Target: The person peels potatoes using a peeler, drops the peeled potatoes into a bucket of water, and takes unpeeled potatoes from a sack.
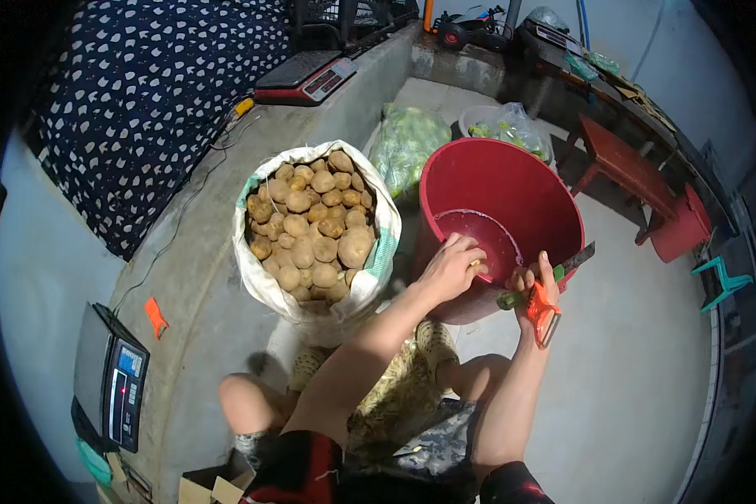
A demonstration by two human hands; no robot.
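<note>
My left hand [455, 270] is closed over the near rim of a red bucket [504, 164], its fingers curled round a small pale-yellow potato [476, 263] that is mostly hidden. Beside it, my right hand [531, 290] grips a knife [575, 259] with a green handle, the dark blade pointing up and right. An orange peeler [543, 316] is also in that hand, against the palm side. Water appears to lie in the bottom of the bucket. To the left stands a white sack [265, 294] full of unpeeled potatoes [311, 227].
Peelings [395, 391] lie between my legs. Behind the bucket are bags of green vegetables [410, 139]. Scales [307, 77] and an orange object [155, 317] rest on the concrete ledge [227, 168] at left. A red-brown bench [622, 164] stands at right.
</note>
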